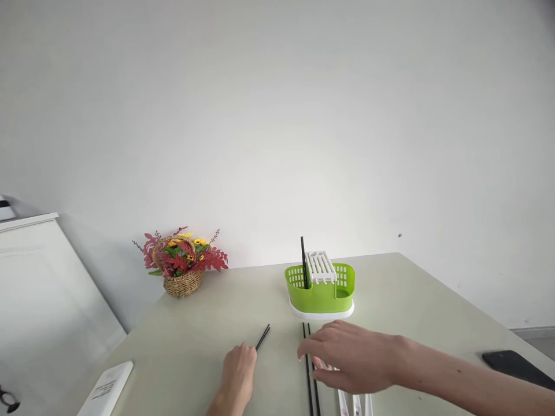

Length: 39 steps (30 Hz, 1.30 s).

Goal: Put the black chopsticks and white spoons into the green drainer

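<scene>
Black chopsticks everywhere around the green cutlery caddy [321, 292], taken here as the landmark on the pale table [195, 346]. One chopstick [304, 263] upright in the caddy's left compartment, beside the white slotted insert.

Left hand [237, 374] below and left of the caddy, fingers curled together and pinching a pair of chopsticks [263, 336] by one end; tips poking out up and to the right, aimed roughly toward the caddy's base. Seemingly two sticks held as one, though too thin at this size to be sure.

Right hand [353, 357] directly in front of the caddy, nearer to it than the left, palm down, fingers loosely spread and slightly bent, holding nothing. Fingertips right over a second pair of loose chopsticks [310, 370] flat on the table; long axis nearly straight toward the caddy, far ends just short of its white tray, near ends off the bottom edge. Sticks thus to the left of the right hand's palm, under the fingertips, lying across the fingers' direction. Contact or mere hovering: cannot tell.

White utensil handles [355, 403] below the right hand. Flower basket [182, 266] well left of the caddy by the wall, black phone [514, 365] well right, white remote-like item [106, 388] far left.
</scene>
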Tool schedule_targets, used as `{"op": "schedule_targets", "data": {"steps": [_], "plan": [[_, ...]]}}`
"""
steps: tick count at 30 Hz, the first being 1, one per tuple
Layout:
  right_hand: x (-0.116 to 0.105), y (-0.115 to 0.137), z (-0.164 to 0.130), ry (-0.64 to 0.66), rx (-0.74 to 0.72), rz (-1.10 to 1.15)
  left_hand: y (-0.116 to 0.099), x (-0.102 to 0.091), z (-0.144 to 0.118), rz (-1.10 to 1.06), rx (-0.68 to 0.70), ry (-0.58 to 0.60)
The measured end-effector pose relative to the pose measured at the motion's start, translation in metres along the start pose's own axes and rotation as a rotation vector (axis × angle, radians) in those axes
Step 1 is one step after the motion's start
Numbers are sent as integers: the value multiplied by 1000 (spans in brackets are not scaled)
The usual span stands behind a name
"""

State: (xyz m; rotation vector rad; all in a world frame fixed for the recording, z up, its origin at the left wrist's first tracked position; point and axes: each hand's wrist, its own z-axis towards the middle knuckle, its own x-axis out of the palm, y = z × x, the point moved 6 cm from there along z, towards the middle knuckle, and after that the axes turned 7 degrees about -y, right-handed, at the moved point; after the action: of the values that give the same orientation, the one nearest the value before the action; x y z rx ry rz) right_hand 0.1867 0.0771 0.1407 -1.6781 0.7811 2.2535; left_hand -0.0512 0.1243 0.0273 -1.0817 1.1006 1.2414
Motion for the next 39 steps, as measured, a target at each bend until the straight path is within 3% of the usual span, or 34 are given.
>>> {"op": "schedule_targets", "data": {"steps": [2,5,10,16,23,31,34,37,39], "plan": [[3,-5,1,21,38,41,2,-8,5,-36,-4,-7],[-2,-20,5,-64,139,53,-6,-26,9,-161,39,-11],[-15,-41,16,-228,275,142,-42,-51,-2,-898,158,-33],[-25,-28,28,-272,283,344,-63,-36,-13,-1031,236,-62],[-35,-19,36,-406,166,271,-65,-19,-14,-1057,244,-63],[-27,-35,40,-385,303,388,-64,7,-11,-1121,196,12],[-50,-56,38,-410,354,409,-59,24,-9,-1126,187,75],[-94,-88,32,-471,434,469,-44,39,-3,-1154,125,83],[-131,-106,26,-608,443,436,-33,47,3,-1210,49,48]]}}
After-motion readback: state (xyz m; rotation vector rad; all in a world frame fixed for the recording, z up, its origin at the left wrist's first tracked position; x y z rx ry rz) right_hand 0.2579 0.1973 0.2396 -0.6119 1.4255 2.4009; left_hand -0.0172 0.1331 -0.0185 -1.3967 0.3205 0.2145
